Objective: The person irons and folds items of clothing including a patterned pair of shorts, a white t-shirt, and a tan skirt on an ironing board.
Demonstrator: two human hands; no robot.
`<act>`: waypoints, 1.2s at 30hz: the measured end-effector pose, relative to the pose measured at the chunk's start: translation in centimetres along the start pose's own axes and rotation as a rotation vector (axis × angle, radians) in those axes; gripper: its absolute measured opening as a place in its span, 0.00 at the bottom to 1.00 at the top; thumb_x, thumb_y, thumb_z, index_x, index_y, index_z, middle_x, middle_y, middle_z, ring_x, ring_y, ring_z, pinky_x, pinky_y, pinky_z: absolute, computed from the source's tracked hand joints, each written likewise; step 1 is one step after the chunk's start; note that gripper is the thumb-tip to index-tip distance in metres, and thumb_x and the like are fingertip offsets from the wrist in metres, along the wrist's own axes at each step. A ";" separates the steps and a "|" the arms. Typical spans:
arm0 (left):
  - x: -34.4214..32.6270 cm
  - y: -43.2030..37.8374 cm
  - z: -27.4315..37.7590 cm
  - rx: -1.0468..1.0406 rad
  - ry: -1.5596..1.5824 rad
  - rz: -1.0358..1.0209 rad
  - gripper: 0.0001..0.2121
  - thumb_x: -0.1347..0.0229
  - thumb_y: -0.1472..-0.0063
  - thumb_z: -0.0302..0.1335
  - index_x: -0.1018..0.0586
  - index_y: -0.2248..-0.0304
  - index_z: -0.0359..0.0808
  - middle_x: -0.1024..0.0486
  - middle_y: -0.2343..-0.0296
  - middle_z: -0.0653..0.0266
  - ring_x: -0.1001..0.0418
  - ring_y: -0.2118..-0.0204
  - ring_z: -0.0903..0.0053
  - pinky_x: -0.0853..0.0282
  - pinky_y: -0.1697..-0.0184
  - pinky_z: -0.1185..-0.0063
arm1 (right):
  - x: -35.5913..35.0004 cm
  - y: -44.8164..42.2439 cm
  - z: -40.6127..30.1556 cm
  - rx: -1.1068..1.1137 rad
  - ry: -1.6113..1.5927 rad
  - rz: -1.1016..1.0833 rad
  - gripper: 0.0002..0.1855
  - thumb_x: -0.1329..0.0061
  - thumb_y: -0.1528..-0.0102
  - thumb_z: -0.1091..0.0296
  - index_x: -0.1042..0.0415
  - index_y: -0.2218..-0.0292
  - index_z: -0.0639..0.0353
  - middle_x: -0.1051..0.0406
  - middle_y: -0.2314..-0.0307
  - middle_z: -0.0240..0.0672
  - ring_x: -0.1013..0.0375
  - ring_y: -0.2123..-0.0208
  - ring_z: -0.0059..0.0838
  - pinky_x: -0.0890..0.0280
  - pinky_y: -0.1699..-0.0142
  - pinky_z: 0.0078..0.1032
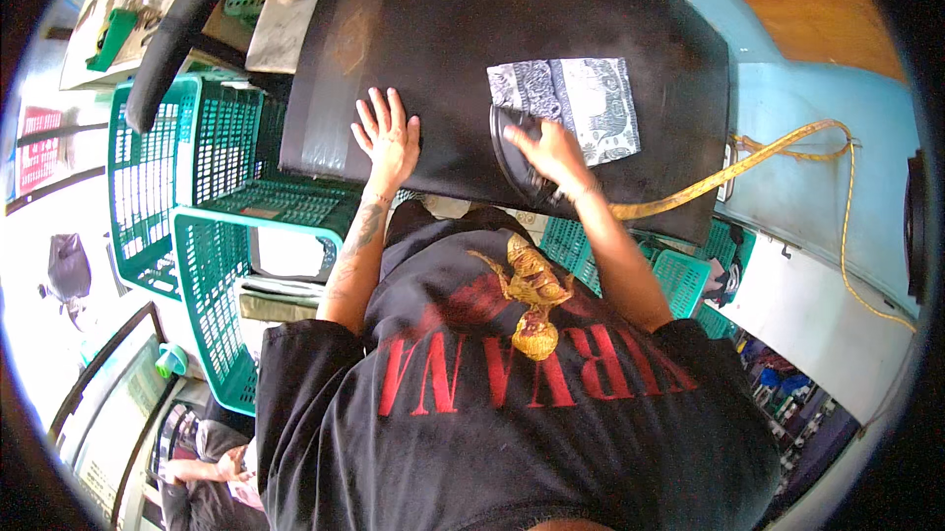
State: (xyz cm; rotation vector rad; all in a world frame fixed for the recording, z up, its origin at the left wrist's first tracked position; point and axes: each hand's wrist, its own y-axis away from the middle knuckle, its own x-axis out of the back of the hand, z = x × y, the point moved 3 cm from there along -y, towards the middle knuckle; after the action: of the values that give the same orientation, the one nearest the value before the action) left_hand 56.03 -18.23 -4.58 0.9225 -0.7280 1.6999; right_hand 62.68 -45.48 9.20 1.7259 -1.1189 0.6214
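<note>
My right hand [550, 151] grips a dark clothes iron [509, 151] by its handle. The iron stands on the black-covered table [435, 22], its front part against the near left edge of a folded black-and-white cloth [594, 106] with an elephant print. From behind the iron, a yellow cord [686, 188] runs under my right forearm and off to the right. Flat on the table to the left lies my left hand [389, 136], palm down with fingers apart and nothing in it. The iron's soleplate is hidden.
Green plastic crates [214, 250] stand at the left, below the table's level. More green baskets [679, 280] are beneath the right side. The cord loops by the blue wall [797, 103]. A padded dark bar [181, 36] juts in upper left. Another person's hand [230, 463] shows lower left.
</note>
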 end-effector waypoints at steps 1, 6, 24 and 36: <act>0.0 0.0 -0.2 0.016 -0.023 0.011 0.32 0.54 0.30 0.45 0.46 0.31 0.45 0.59 0.30 0.54 0.65 0.29 0.45 0.70 0.33 0.44 | -0.6 1.5 0.7 0.049 0.107 0.155 0.36 0.47 0.47 0.28 0.21 0.62 0.58 0.21 0.72 0.52 0.19 0.65 0.51 0.28 0.59 0.46; 1.0 -2.0 2.9 0.051 0.014 0.047 0.29 0.55 0.29 0.45 0.40 0.33 0.42 0.51 0.32 0.54 0.57 0.29 0.50 0.61 0.33 0.47 | 1.1 1.0 2.5 0.010 0.000 0.177 0.40 0.46 0.49 0.25 0.23 0.67 0.63 0.22 0.71 0.55 0.20 0.66 0.57 0.27 0.61 0.46; -0.8 -2.8 17.1 -0.340 -0.111 0.074 0.33 0.48 0.32 0.37 0.44 0.33 0.32 0.50 0.33 0.44 0.53 0.30 0.50 0.61 0.30 0.53 | 15.2 -9.3 19.1 -0.201 -0.148 0.324 0.42 0.48 0.47 0.27 0.21 0.62 0.69 0.23 0.63 0.62 0.22 0.58 0.60 0.28 0.52 0.48; -4.4 -8.2 19.7 -0.209 0.078 0.009 0.30 0.41 0.39 0.35 0.32 0.40 0.36 0.30 0.43 0.54 0.35 0.39 0.57 0.43 0.37 0.59 | 21.3 -6.6 26.8 0.256 -0.025 0.971 0.18 0.48 0.38 0.50 0.28 0.65 0.59 0.27 0.75 0.43 0.26 0.72 0.46 0.33 0.65 0.43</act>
State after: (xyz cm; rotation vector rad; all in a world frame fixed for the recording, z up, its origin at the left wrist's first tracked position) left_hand 69.21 -34.17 2.30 0.7051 -0.8403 1.6236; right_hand 76.17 -77.50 12.09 1.3017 -1.9619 1.3718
